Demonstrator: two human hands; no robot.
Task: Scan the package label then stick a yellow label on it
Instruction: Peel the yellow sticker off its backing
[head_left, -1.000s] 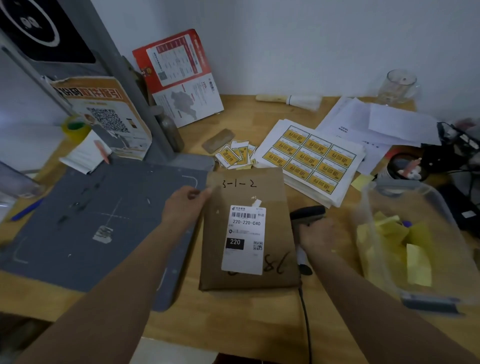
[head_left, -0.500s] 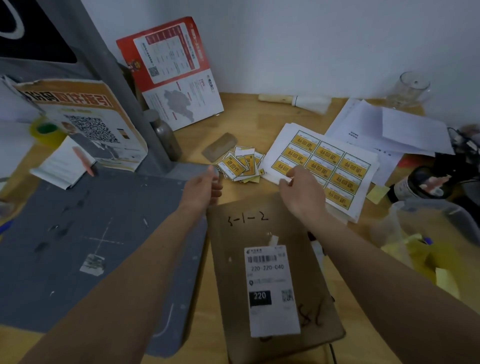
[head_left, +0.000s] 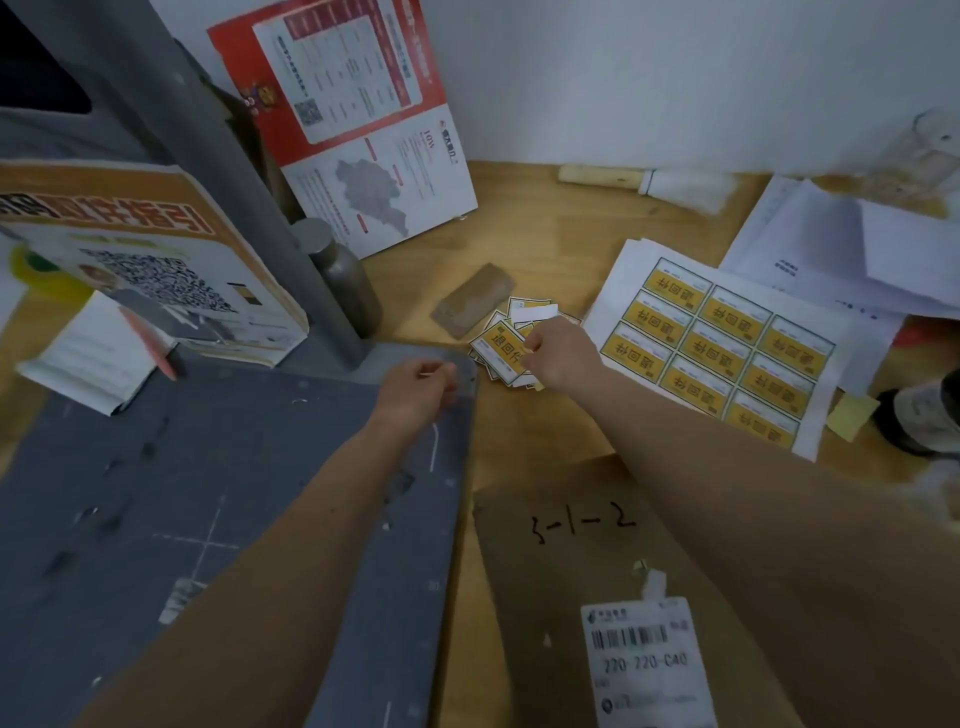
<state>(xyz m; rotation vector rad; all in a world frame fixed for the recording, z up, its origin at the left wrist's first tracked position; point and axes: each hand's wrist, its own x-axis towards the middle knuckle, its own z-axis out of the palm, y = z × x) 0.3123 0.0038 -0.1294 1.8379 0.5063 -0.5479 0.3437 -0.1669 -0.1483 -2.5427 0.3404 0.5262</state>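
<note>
The package lies at the near edge of the bench, just right of the mat. Behind it sits a pile of cut labels (the right hand is on them), with the label sheet to their right and papers toward the far right corner.

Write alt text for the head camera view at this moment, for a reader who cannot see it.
The right hand reaches into a small pile of cut yellow labels on a wooden desk, fingers on one label. The left hand, loosely curled, sits over a grey mat. A brown package with a white shipping label lies nearest the camera.
</note>
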